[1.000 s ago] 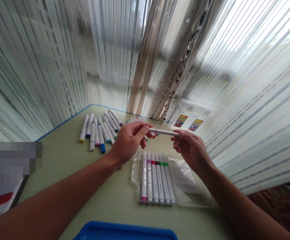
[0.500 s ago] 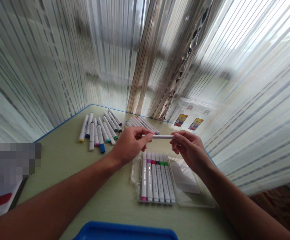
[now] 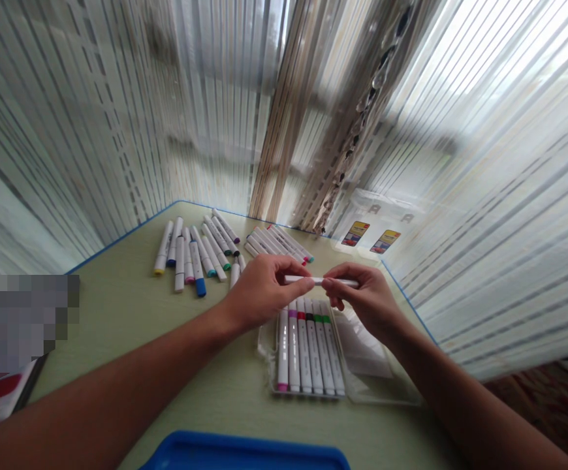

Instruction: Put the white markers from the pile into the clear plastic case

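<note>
A white marker [image 3: 318,281] lies level between my two hands, above the far end of an open clear case. My left hand [image 3: 269,287] pinches its left part between thumb and fingers. Closed on its right part is my right hand [image 3: 357,290], the two thumbs close together near the marker's middle. Below, several white markers [image 3: 308,356] with pink, purple, red, black and green bands lie side by side in the clear plastic case [image 3: 382,391], its lid folded out to the right. My left hand partly hides the loose markers behind it.
Loose markers [image 3: 196,261] are spread at the back left of the green table [image 3: 117,313], with another row of markers [image 3: 279,243] at the back. A clear box [image 3: 369,225] with yellow labels stands by the curtain [image 3: 205,130]. A blue tray [image 3: 249,450] is at the near edge.
Both hands have shifted along the marker, the right hand moving left, so they are now closer together. The marker sits slightly lower and nearer.
</note>
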`<state>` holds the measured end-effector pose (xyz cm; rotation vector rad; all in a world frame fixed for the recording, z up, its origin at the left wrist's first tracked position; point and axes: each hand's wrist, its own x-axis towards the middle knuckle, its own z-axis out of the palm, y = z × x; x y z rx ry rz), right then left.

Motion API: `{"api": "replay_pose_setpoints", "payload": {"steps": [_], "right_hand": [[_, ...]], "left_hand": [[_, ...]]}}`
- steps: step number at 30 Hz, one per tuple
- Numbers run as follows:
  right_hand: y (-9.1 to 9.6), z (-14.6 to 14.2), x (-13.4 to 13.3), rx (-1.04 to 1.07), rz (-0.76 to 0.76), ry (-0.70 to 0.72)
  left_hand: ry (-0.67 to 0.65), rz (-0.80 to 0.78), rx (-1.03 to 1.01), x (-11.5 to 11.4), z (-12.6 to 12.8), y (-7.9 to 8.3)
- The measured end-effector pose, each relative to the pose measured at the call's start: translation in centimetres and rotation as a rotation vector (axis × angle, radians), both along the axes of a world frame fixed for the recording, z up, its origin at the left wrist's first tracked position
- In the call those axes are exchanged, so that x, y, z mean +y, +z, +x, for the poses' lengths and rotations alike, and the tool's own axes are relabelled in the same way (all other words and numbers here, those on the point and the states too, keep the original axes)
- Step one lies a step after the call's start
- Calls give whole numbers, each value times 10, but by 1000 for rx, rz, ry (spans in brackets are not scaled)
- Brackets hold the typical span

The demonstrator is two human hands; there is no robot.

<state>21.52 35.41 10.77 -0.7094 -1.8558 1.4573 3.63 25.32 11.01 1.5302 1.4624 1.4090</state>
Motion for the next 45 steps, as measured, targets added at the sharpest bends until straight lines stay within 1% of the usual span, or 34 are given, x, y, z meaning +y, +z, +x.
{"api": "replay_pose_setpoints", "payload": {"steps": [4, 9, 12, 15, 18, 22, 26, 31, 36, 40, 45], "right_hand": [[5, -1, -5, -86, 69, -22], [6, 0, -5, -72, 65, -21], [3, 1, -2, -35, 33, -4], [1, 2, 1, 41, -42, 20], [3, 1, 3, 116, -139, 22], [7, 1, 3, 180, -218, 9], [9, 2, 4, 229, -235, 33], [11, 3, 4, 250, -267, 52], [10, 3, 6, 277, -288, 13], [9, 2, 10, 320, -315, -38], [8, 2, 14, 349, -346, -70]], "left_hand": [[-53, 3, 25, -2, 0, -1], [-88, -13, -15, -2, 2, 0], [-82, -19, -62, -1, 3, 0], [-19, -12, -110, 1, 1, 0], [32, 13, -149, 3, -2, 1], [37, 47, -219, 5, -6, 2], [70, 60, -302, 7, -8, 2], [91, 29, -440, 8, -7, 2], [72, 11, -556, 7, -6, 6], [38, 33, -580, 6, -6, 8], [21, 66, -515, 4, -6, 9]]}}
